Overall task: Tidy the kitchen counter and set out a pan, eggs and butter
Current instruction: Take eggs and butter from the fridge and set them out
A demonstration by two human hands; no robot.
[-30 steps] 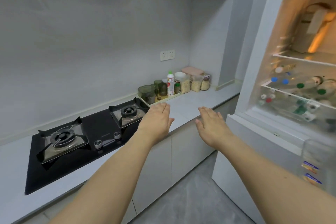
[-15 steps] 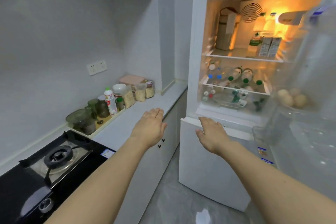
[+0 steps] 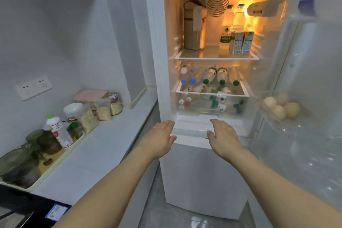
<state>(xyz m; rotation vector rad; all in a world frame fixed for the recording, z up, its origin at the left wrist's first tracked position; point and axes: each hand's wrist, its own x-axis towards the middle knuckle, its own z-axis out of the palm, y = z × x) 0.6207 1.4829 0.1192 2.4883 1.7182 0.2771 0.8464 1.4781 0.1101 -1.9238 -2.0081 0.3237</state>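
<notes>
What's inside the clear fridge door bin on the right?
Four eggs sit in the door bin. Its frosted plastic blurs whatever lies deeper or lower, so I can't tell if butter is there.

Fridge (image 3: 203,172) stands right of the tabletop (image 3: 103,146), door (image 3: 305,61) swung open to the right; eggs (image 3: 282,106) in the door rack; cartons (image 3: 241,42) on the top shelf (image 3: 203,54), bottles (image 3: 212,77) lying on the shelf below; tray (image 3: 55,163) of jars at the tabletop's left; both hands, left (image 3: 159,139) and right (image 3: 224,138), before the fridge.
</notes>
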